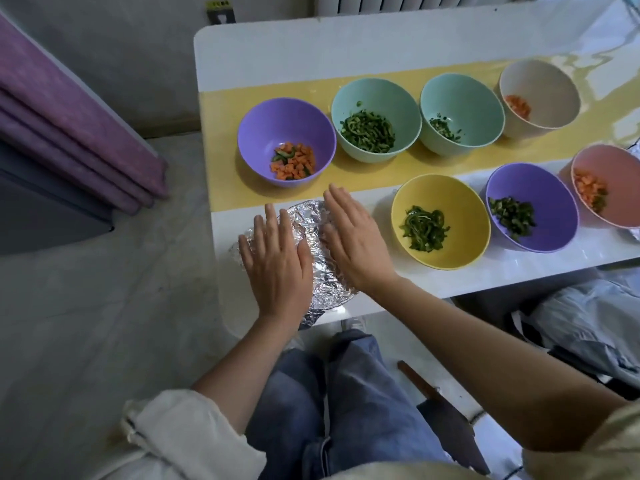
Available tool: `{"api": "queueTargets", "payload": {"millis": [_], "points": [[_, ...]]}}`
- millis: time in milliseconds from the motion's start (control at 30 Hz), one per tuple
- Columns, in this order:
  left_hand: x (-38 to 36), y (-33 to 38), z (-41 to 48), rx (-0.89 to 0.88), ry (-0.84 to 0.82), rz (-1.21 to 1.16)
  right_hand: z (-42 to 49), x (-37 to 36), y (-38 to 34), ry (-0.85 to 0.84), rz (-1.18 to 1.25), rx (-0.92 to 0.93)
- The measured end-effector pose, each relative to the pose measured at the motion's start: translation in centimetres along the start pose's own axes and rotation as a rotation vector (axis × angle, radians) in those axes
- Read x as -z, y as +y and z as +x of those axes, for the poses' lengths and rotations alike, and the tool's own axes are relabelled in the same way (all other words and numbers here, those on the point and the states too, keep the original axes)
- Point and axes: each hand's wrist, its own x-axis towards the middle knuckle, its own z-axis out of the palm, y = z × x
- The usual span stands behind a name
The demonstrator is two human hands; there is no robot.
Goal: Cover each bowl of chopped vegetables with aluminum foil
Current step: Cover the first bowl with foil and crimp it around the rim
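The foil (311,223) lies crumpled in a dome over what is probably a bowl, hidden beneath it, at the lower left corner of the desk (311,46). The left hand (277,258) and the right hand (353,237) lie flat on top of it, fingers straight and slightly spread. They press down rather than grip, and neither has hold of anything.

Foil like this is probably very light and thin. It keeps whatever crease it is given and tears easily if pulled hard. It is best taken by its loose edges and folded down over a bowl's rim, with the bowl steadied, since a light bowl may slide on the glossy desk.

One bowl is covered and seven stand open. In the upper row, on a yellow strip (225,116), are a purple bowl (263,133), a teal bowl (374,98), a second teal bowl (464,98) and a cream bowl (547,84). In the lower row, right of the hands, are a yellow bowl (450,202), a second purple bowl (540,188) and a pink bowl (609,164). That makes two purple, two teal and one each of cream, yellow and pink, all holding chopped carrot, greens or both.
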Motion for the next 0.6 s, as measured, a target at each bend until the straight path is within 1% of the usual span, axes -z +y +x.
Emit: {"api": "queueTargets", "payload": {"millis": [67, 167, 267, 333, 433, 467, 533, 600], "points": [[-0.3, -0.3, 0.1, 0.019, 0.005, -0.121, 0.4, -0.7, 0.8, -0.024, -0.031, 0.004], [-0.7, -0.8, 0.1, 0.067, 0.095, -0.453, 0.3, -0.9, 1.2, 0.072, 0.110, -0.108], [-0.6, -0.7, -0.2, 0.178, 0.207, -0.669, 0.5, -0.7, 1.2, 0.130, 0.264, -0.202], [-0.6, -0.5, -0.3, 0.325, 0.193, -0.813, 0.5, -0.5, 1.1, 0.135, 0.371, -0.265], [-0.4, -0.2, 0.0, 0.544, 0.141, -1.067, 0.5, -0.6, 1.4, 0.088, 0.583, -0.480], [-0.3, -0.1, 0.1, 0.600, 0.140, -1.114, 0.6, -0.6, 1.5, 0.064, 0.656, -0.542], [0.0, 0.1, 0.2, 0.664, 0.129, -1.142, 0.7, -0.7, 1.6, 0.025, 0.794, -0.612], [0.4, 0.0, 0.7, 0.665, 0.074, -1.138, 0.6, -0.8, 1.3, 0.038, 0.895, -0.672]]}}
